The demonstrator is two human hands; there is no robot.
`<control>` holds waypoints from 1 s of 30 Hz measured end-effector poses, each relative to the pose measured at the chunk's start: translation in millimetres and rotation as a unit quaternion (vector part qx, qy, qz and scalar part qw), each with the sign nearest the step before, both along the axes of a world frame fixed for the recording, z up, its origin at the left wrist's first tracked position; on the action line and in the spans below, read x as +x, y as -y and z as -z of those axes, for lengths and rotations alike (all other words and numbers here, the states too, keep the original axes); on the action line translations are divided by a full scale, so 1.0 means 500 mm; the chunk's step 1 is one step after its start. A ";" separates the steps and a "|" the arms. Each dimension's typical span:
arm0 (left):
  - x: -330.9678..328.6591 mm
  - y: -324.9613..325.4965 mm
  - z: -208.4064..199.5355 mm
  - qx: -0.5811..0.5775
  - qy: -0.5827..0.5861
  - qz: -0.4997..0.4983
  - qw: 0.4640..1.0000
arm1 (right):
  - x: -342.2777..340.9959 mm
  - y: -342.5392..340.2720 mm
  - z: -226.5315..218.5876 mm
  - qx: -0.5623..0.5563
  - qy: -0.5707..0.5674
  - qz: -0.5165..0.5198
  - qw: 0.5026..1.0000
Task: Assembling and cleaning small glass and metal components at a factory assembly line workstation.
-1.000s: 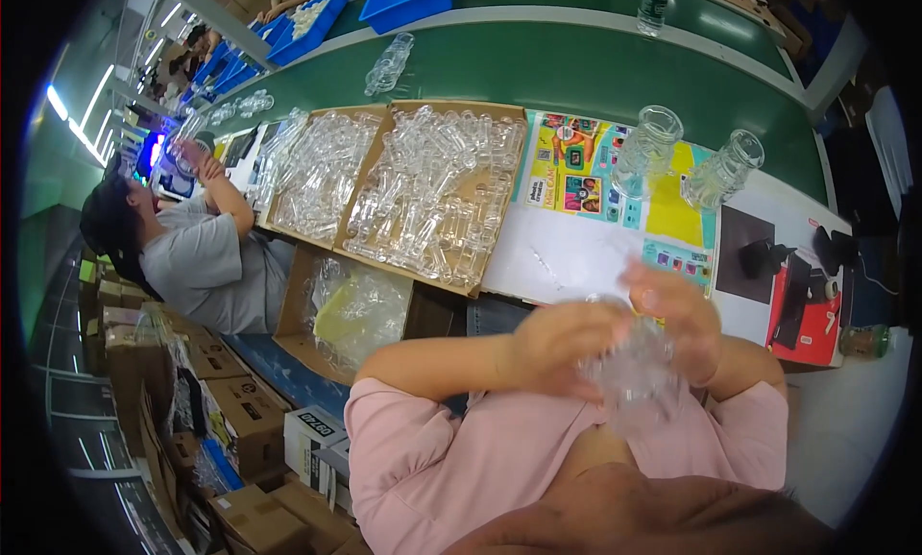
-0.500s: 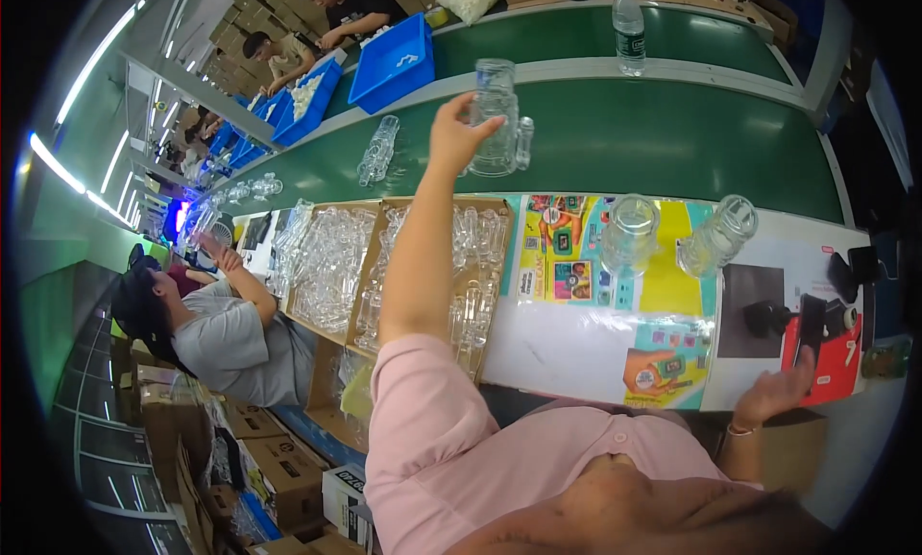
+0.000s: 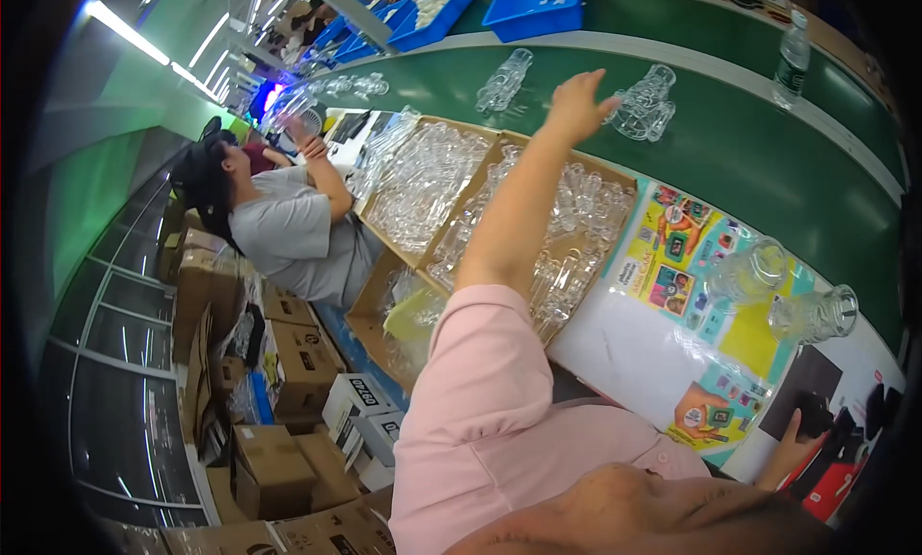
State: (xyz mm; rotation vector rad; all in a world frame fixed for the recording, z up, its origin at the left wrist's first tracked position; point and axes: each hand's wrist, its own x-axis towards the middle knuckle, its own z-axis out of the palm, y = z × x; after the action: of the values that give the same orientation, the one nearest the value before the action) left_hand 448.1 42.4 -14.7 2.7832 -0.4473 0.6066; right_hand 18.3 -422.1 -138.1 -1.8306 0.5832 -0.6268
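Observation:
My left hand [image 3: 580, 111] reaches over the green belt [image 3: 715, 123] with its fingers stretched out and nothing in them. Just right of its fingertips is a clear bottle-shaped piece with a side tube [image 3: 642, 104]; whether they touch is hard to tell. A second clear piece [image 3: 504, 81] lies on the belt further left. At the lower right, my right hand [image 3: 788, 451] is beside a black stand-like object [image 3: 814, 416]; its fingers are partly hidden. Two more clear vessels, one [image 3: 747, 273] and another [image 3: 812, 315], are on the printed sheet [image 3: 624, 349] in front of me.
Cardboard trays of clear parts [image 3: 427, 182] lie left of the sheet. A person in grey [image 3: 288, 233] sits beyond them. Blue bins [image 3: 533, 12] line the belt's far side, and a water bottle [image 3: 791, 60] stands at the right. Cartons [image 3: 298, 353] are stacked at lower left.
My left hand has let go of the clear piece, which remains on the belt. My right hand has lowered beside the black object. The view has swung left.

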 end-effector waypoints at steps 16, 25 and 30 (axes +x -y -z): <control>-0.388 -0.602 0.077 -0.016 0.061 -0.330 0.942 | 0.028 -0.023 -0.025 -0.146 -0.043 0.010 0.988; -0.507 -0.268 -0.081 -0.496 -0.011 -0.049 0.867 | -0.016 -0.060 -0.089 -0.073 0.138 -0.027 0.987; -0.607 -0.064 -0.118 -0.559 -0.153 0.115 0.807 | -0.064 -0.108 -0.167 -0.106 0.054 -0.054 0.991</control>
State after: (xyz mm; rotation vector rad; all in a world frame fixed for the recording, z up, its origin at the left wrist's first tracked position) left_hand 144.7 74.4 44.3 1.5995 -0.2185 0.2092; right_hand -13.8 -368.0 -54.7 -1.9981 0.3522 -0.7319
